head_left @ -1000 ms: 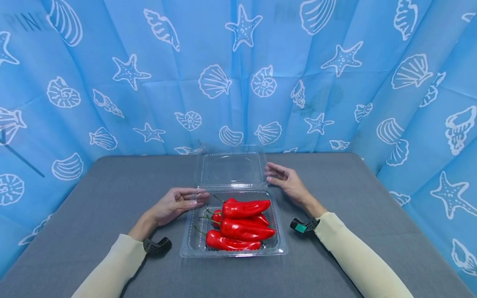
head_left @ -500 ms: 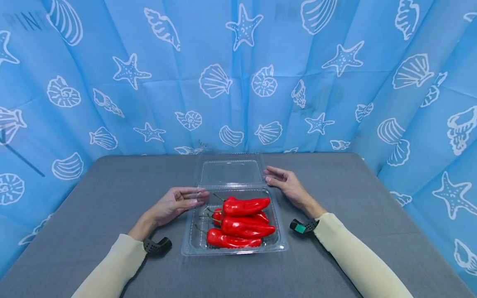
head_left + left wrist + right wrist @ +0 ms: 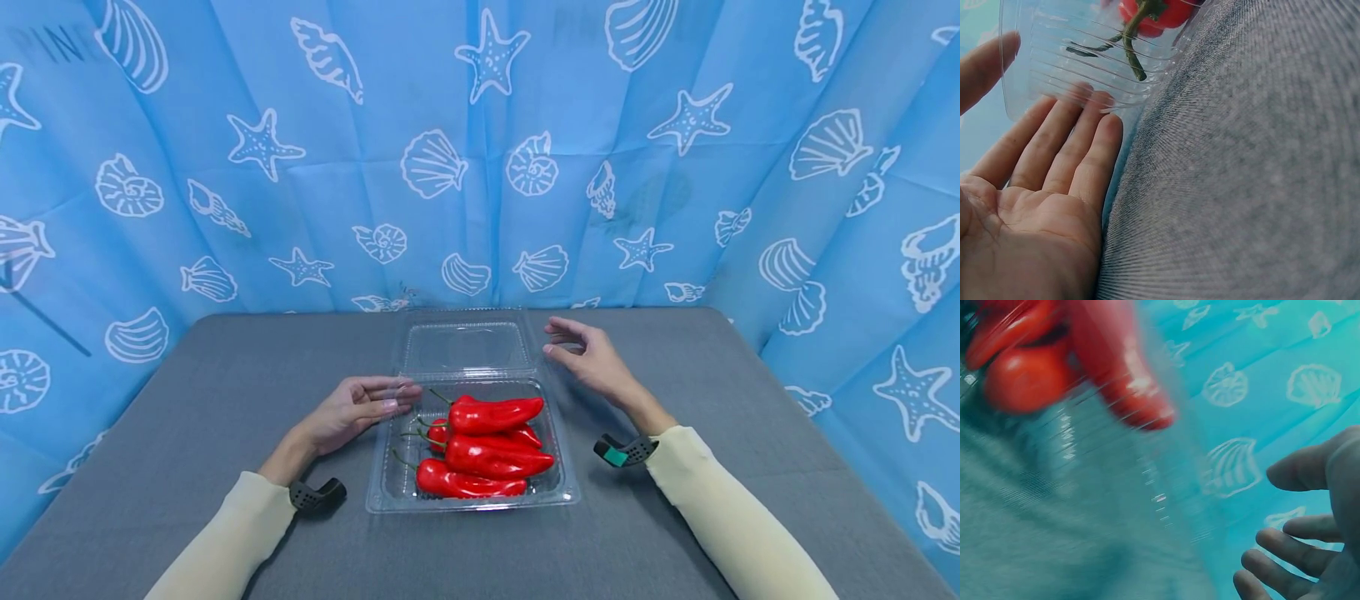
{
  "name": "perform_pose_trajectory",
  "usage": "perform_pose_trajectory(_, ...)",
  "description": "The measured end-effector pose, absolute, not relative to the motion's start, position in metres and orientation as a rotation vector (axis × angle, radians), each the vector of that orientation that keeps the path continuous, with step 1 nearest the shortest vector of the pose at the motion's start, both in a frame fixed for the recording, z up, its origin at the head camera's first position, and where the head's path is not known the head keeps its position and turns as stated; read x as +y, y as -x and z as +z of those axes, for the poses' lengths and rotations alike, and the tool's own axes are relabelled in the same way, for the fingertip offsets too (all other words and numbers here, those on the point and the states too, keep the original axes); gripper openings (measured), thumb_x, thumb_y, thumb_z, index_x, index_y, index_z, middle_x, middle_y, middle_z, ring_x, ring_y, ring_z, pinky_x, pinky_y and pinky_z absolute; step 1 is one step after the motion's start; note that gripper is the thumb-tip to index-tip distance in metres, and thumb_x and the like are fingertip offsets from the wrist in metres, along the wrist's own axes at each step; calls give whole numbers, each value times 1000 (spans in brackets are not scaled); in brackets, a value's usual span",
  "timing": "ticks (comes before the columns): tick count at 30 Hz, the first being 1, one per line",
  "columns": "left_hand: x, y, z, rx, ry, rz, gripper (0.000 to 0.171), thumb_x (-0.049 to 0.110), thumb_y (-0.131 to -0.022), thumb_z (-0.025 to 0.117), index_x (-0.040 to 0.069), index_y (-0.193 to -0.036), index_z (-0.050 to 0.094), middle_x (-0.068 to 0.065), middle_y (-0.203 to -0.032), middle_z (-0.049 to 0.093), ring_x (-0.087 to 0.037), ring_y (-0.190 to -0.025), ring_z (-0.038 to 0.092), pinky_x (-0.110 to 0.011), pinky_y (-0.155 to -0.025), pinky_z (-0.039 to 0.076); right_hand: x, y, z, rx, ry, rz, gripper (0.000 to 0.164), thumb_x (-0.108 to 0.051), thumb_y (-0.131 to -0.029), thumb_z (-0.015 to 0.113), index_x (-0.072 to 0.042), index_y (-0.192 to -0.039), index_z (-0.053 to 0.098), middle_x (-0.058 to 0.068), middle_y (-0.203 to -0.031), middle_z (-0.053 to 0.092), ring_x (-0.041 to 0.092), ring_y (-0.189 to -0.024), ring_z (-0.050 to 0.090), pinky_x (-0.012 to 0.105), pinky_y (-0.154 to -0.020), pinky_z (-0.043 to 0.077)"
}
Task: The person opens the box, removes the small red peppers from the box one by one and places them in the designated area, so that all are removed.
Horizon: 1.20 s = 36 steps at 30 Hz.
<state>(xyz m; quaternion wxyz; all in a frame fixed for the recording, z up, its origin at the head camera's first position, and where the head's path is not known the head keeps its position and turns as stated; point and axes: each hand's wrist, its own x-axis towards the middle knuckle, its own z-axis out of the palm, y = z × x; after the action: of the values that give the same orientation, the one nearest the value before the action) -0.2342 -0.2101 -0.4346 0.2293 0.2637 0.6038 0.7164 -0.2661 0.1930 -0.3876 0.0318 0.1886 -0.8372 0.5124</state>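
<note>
Left grip [image 3: 351, 415] beside clear container [image 3: 377, 485]; red peppers [image 3: 495, 460] inside.

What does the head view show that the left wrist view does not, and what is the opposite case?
Only the head view: the person's right hand and cream fabric sleeves.
Only the left wrist view: the creased palm of the left hand.
Both: that left hand, the clear plastic container, glossy red pepper, grey cloth surface and blue curtain.

L grip [image 3: 1044, 200] by clr box [image 3: 1047, 56], contact unclear; red pepper [image 3: 1171, 17] w/ grn stem [image 3: 1130, 50] inside.
</note>
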Motion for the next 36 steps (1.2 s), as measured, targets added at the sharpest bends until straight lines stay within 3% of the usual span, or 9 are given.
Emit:
perform_pose_trajectory(7,-210,235,-435,1667,-728,1962,53,-1,-99,56,-13,-147,38,-22,-145,55,-23,-133,55,-39,-111,44,195,251,-359,-2589,-793,1497,46,-9,-94,70,1,-137,59,21,-130,63,38,-118,61,58,-100,51)
perform_pose_trajectory(16,-211,235,-436,1673,-727,1951,53,1,-99,56,-13,-147,39,-22,-144,55,-23,-133,55,-39,-112,43,177,227,-348,-2632,-1459,1545,39,-7,-93,69,-3,-132,65,11,-126,67,32,-109,65,41,-94,57)
perform_pose_trajectory(21,-211,235,-435,1670,-724,1957,51,0,-99,56,-12,-147,40,-21,-144,56,-23,-133,56,-39,-111,44,165,217,-350,-2613,-1734,1540,34,-9,-95,69,-2,-128,68,12,-124,67,27,-102,65,42,-89,59)
perform_pose_trajectory(27,-211,236,-435,1686,-711,1953,51,0,-99,55,-12,-147,40,-22,-144,56,-23,-132,56,-38,-110,44,156,208,-348,-2730,-1884,1370,36,-18,-95,69,-11,-130,69,2,-125,66,24,-108,61,40,-89,58)
perform_pose_trajectory(36,-211,235,-435,1688,-698,1953,51,-1,-99,56,-12,-146,41,-23,-144,55,-24,-132,56,-38,-110,44,147,195,-346,-2924,-1889,1048,40,-15,-92,73,-22,-131,71,-3,-133,58,12,-123,49,33,-97,55)
